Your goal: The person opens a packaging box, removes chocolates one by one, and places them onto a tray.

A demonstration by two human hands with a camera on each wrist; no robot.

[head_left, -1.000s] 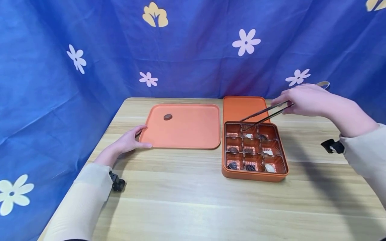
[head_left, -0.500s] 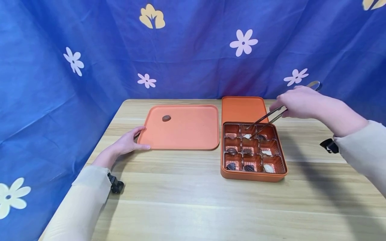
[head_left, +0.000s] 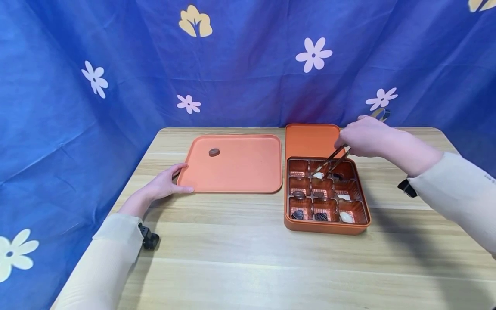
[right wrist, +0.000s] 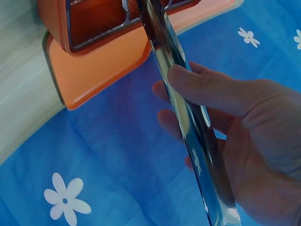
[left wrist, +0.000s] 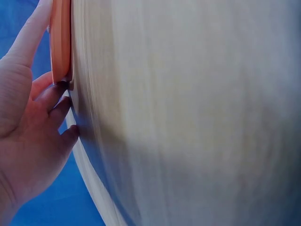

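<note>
My left hand (head_left: pixel 164 183) holds the front left corner of a pink tray (head_left: pixel 248 172), its thumb along the near edge and its fingers at the left side. One brown oval chocolate (head_left: pixel 214 152) lies on the tray. In my right hand (head_left: pixel 366 137) is a pair of metal tongs (right wrist: pixel 181 103), gripped between thumb and fingers. The tong tips reach down into the back middle compartment of an orange chocolate box (head_left: pixel 327 226), on either side of a white chocolate (head_left: pixel 318 175). The tong arms stand apart around it; whether they pinch it I cannot tell.
Dark and white chocolates sit in the box's other compartments, among them a white one (head_left: pixel 346 217) at front right. An orange lid (head_left: pixel 311 140) lies behind the box. Wooden table (head_left: pixel 232 249) spreads in front; a blue flowered cloth (head_left: pixel 248 64) hangs behind.
The right hand has moved left and down, bringing the tong tips from above the box into its back middle compartment around the white chocolate. My left hand stays at the tray.
</note>
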